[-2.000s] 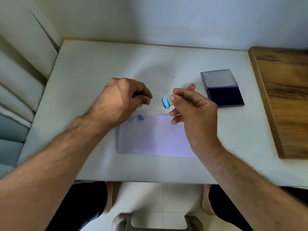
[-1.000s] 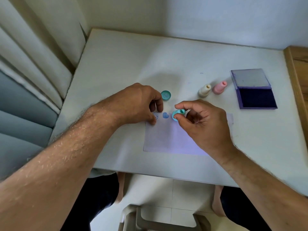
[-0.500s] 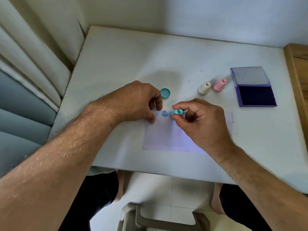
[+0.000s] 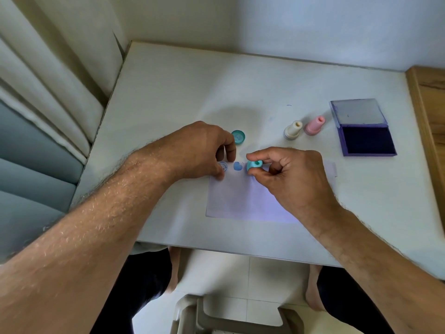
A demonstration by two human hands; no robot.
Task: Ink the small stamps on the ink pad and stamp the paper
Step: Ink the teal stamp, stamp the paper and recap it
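My right hand (image 4: 289, 179) pinches a small teal stamp (image 4: 254, 166) between thumb and forefinger and holds it upright on the top edge of the pale lilac paper (image 4: 243, 201). Left of the stamp are two blue prints, a heart (image 4: 237, 166) and a ring (image 4: 223, 165). My left hand (image 4: 199, 150) rests its fingertips on the paper's top left corner and holds nothing. A teal cap (image 4: 238, 136) lies just behind that hand. A cream stamp (image 4: 292, 130) and a pink stamp (image 4: 314, 125) stand further right, beside the open purple ink pad (image 4: 367, 139).
The white table (image 4: 183, 88) meets a wall at the back. A curtain (image 4: 48, 75) hangs along its left side. A wooden surface (image 4: 431, 112) adjoins the table's right edge. Below the front edge I see my legs and a stool (image 4: 231, 317).
My right hand has brought the teal stamp down from the air onto the paper, right of the heart print. My left hand has settled on the paper's corner. The view shifted left.
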